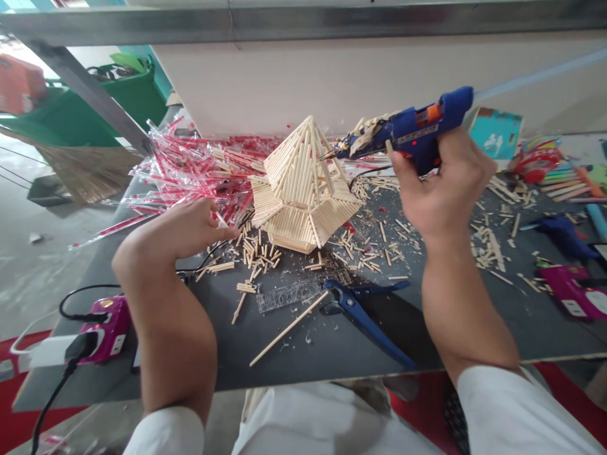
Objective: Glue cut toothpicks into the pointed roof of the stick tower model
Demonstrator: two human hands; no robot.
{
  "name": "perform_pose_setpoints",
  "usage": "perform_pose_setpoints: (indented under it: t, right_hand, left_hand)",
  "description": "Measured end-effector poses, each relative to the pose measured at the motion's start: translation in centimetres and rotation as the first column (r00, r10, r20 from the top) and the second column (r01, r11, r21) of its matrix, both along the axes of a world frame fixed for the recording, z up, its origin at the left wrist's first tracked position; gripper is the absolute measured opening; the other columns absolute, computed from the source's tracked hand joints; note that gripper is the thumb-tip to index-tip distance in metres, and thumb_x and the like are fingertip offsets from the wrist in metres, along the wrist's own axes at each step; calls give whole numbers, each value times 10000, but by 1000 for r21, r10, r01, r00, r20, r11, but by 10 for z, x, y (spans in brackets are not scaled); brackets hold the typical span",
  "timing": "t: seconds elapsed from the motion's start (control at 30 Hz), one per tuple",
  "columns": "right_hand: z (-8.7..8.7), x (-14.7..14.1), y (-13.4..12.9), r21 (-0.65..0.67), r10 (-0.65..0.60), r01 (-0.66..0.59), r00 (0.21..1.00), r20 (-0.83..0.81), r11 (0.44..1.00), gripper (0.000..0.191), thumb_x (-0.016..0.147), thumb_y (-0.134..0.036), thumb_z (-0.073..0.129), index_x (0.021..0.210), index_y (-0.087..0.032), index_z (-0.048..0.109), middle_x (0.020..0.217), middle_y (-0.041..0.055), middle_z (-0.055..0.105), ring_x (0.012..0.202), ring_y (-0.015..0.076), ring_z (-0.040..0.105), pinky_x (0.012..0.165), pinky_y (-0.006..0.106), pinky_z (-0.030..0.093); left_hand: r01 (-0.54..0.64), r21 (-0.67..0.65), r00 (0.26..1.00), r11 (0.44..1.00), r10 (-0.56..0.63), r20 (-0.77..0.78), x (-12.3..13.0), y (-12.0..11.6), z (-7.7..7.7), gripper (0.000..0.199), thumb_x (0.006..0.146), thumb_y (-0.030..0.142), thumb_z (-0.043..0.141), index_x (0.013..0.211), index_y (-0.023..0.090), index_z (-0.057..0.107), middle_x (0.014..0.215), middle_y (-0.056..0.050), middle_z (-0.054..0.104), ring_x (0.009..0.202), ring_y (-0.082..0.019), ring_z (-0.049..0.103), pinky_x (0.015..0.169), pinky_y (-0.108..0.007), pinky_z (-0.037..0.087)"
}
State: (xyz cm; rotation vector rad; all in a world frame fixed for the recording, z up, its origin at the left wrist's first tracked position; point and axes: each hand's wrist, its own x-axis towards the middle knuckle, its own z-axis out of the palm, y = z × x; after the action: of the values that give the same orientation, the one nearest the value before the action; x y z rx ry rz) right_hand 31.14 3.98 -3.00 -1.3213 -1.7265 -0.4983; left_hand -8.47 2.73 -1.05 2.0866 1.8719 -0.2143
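Note:
My right hand (448,177) is wrapped round a blue hot glue gun (415,133), a glue stick trailing from its back. The gun's nozzle, crusted with dried glue, points left at the roof of a small pagoda-like model (303,183) built of thin wooden sticks. A short pale piece shows by my right thumb tip. To the left of the model, my left hand (194,227) reaches low over a scatter of cut stick pieces (260,253), fingers stretched out; its underside is hidden. Blue cutters (355,306), a clear ruler (289,296) and one long stick (288,330) lie in front.
Red-and-clear plastic wrappers (190,167) heap up behind my left hand. Pink power strips (107,328) with cords sit at both table ends. A second blue glue gun (564,234) lies at right. A metal bar (303,25) crosses above the grey table (222,354).

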Motion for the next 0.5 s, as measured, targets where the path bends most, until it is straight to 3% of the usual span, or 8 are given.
perform_pose_setpoints:
  t: [0.13,0.37,0.5]
  right_hand:
    - [2,-1,-1,-19,-5,5,1000,7,1000,356,981,-536,517,1242,-307,598,1035,93,677,960,319,686,827,487,540]
    - [3,-2,-1,-46,18,-19,1000,-20,999,342,984,-498,542,1243,-283,601,1072,117,680,1024,333,677,858,481,528]
    - [2,-1,1,-5,26,-26,1000,-10,1000,373,954,-528,568,1218,-269,616,1030,105,684,944,316,684,808,466,521]
  left_hand:
    - [-19,-11,997,1000,18,-78,4,-1,4,505,867,686,562,919,185,515,741,-40,597,649,-165,463,594,-320,336]
    - [-41,10,993,999,42,-110,7,1,3,565,880,663,575,1055,126,570,932,-123,656,777,-220,574,667,-341,395]
    - [-79,9,990,997,80,-116,6,5,-1,605,877,673,585,1102,111,580,924,-130,663,777,-230,586,667,-343,399]
